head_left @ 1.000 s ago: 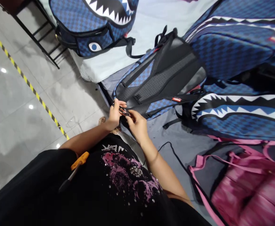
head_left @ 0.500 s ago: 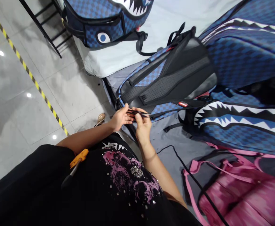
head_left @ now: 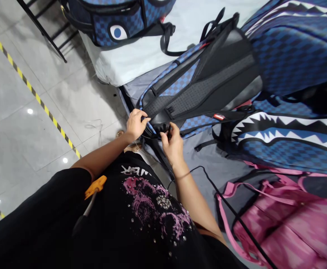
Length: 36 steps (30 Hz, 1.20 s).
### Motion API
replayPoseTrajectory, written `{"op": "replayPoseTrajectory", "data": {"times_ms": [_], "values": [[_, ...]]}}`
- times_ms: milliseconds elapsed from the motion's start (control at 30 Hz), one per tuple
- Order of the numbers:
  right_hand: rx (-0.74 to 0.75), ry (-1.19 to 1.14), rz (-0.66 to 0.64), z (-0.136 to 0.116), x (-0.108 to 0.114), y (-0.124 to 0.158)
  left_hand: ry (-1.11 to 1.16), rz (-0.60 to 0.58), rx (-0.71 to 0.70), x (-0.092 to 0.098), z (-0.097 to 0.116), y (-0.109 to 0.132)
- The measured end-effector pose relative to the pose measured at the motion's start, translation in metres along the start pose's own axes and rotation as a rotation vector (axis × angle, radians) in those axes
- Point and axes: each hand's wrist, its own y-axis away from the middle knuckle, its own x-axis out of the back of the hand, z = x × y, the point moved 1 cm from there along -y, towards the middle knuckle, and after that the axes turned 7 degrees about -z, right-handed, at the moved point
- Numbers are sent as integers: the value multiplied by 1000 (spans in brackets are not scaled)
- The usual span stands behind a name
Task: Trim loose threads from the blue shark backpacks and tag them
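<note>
A blue-checked backpack lies on its front, with its black padded back panel and straps facing up and its near end toward me. My left hand is closed at the corner of that near end, thumb and forefinger pinching at the edge. My right hand is a short way to the right, at the same end. Its bent thumb and fingers close on a small dark tool, mostly hidden by the fingers, so its kind cannot be made out.
Blue shark-mouth backpacks lie to the right, and another with an eye sits on pale sheeting. A pink backpack is lower right, beside a black cord. Yellow-black tape crosses the tiled floor. An orange-handled tool rests against my shirt.
My hands were together over a slim dark tool with a metal tip. They have since moved apart, the left onto the backpack's corner. The view has shifted slightly.
</note>
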Motion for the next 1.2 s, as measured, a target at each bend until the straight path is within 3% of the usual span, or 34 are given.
{"op": "replayPoseTrajectory", "data": {"times_ms": [200,400,500,700,1200], "values": [[34,110,-43,0,-2,6,-113,26,-39,-6,2,-1],[38,387,-56,-7,4,-3,-33,-57,-98,-6,-6,-1],[19,411,-70,-9,6,-8,44,-29,-88,-7,-9,-1],[15,389,-132,-8,6,-8,332,39,26,-11,-11,-2],[16,474,-183,-29,-6,-30,536,100,224,-19,4,-4]]}}
